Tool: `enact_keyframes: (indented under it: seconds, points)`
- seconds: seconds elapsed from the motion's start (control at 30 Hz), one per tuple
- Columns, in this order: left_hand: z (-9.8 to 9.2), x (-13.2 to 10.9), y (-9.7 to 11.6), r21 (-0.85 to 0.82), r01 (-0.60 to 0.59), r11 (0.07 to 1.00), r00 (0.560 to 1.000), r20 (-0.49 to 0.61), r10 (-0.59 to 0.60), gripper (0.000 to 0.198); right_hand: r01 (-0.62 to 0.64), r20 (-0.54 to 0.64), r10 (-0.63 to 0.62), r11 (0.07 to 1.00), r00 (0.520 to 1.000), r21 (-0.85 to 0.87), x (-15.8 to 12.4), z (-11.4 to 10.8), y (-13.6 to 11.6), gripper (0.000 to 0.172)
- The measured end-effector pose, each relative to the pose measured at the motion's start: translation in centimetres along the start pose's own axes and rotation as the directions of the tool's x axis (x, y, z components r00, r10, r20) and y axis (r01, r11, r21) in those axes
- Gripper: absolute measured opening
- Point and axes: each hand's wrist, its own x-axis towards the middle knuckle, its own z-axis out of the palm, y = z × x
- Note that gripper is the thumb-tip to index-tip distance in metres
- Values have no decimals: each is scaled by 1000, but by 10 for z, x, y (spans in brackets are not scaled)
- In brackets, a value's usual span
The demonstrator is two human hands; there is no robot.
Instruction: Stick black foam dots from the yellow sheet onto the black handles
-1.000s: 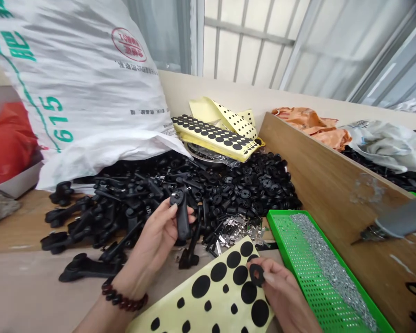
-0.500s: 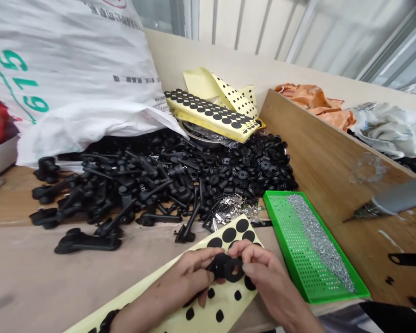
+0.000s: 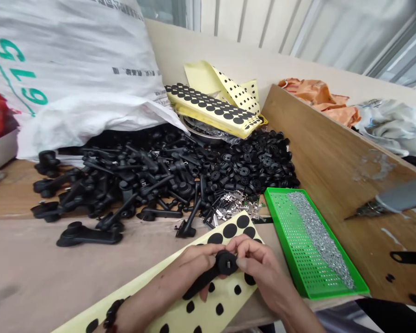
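A black crank handle is gripped in my left hand, its round end turned up toward me. On that end lies a flat black foam ring, with a small metal stub showing through its middle. My right hand is closed at the ring's right edge, thumb and fingertips pressing on it. Below both hands, a yellow backing sheet bears large round and small black stickers. Part of the sheet is hidden under my forearms.
Many black crank handles are heaped behind the sheet, beside black round caps and metal clips. At right, a green tray holds small metal pieces. A grey pointed tool juts in by the wooden board.
The foam ring, held off to the right of the handle's end before, now lies over that end. My right hand has shifted slightly left with it.
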Motion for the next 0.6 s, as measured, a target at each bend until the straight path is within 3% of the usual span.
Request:
enact_keyframes:
  seconds: [0.17,0.43,0.6]
  points:
    - [2,-3,7,12,13,1000,1000,-18,-12,26,8,14,-7,998,1000,-54,-1,0,-3,16]
    - [-4,-4,-6,65,8,998,999,-50,-5,30,5,13,-4,994,1000,-112,1,2,-4,16]
    - [-3,-6,-3,60,9,998,999,-41,-7,29,7,14,-5,990,1000,-143,1,2,-5,14]
